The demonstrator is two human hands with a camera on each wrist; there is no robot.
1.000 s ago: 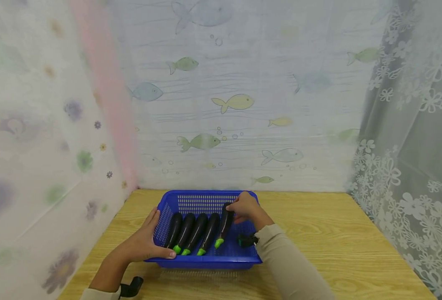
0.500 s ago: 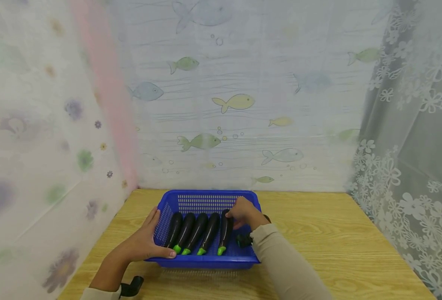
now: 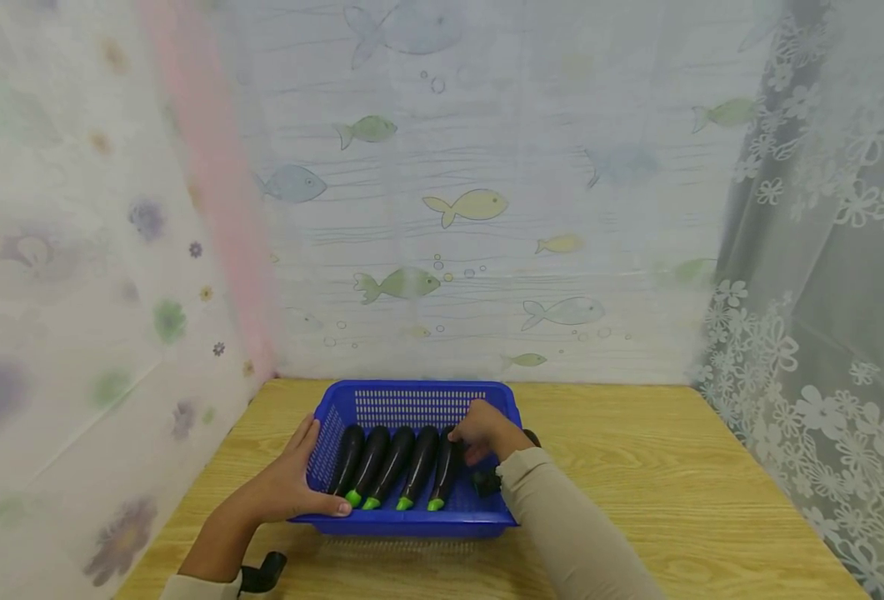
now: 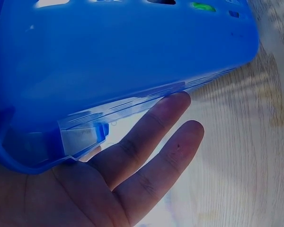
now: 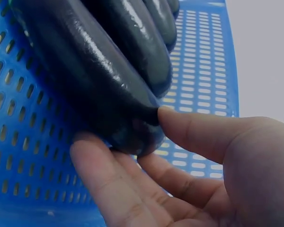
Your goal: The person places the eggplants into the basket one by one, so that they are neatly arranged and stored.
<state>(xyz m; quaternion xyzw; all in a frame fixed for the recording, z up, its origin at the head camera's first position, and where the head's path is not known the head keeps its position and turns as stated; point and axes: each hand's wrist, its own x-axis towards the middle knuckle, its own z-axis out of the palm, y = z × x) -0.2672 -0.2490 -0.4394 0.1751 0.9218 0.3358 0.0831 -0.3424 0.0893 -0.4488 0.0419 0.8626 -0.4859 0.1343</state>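
Fingers [image 5: 194, 135] of the right hand [image 3: 486, 431] are pinched on the rounded dark end of the rightmost eggplant [image 3: 442, 472], thumb on one side and a fingertip on top, as the right wrist view shows. That eggplant lies in the basket [image 3: 412, 523], low in the middle of the head view, last in a row of five laid side by side with their green stem ends toward the near rim. It seems to touch its neighbour [image 3: 417, 467], though the head view is too small to be sure. Held at its far end like this, it can be nudged into line with the others.

The left hand [image 3: 287, 487] is laid flat against the basket's left wall, fingers straight and slightly spread, the thumb along the near rim; in the left wrist view two fingers [image 4: 156, 142] are seen reaching under the blue base onto the counter [image 3: 636, 467]. By that hold the basket is likely kept from sliding.

The basket is of hard blue plastic, rectangular, with rounded corners and rows of small slots through walls and floor. The eggplants are long, slim and glossy, nearly black, with bright green caps. The counter is of pale wood grain. Behind it, thin printed curtains [image 3: 471, 208] with fish are hung.
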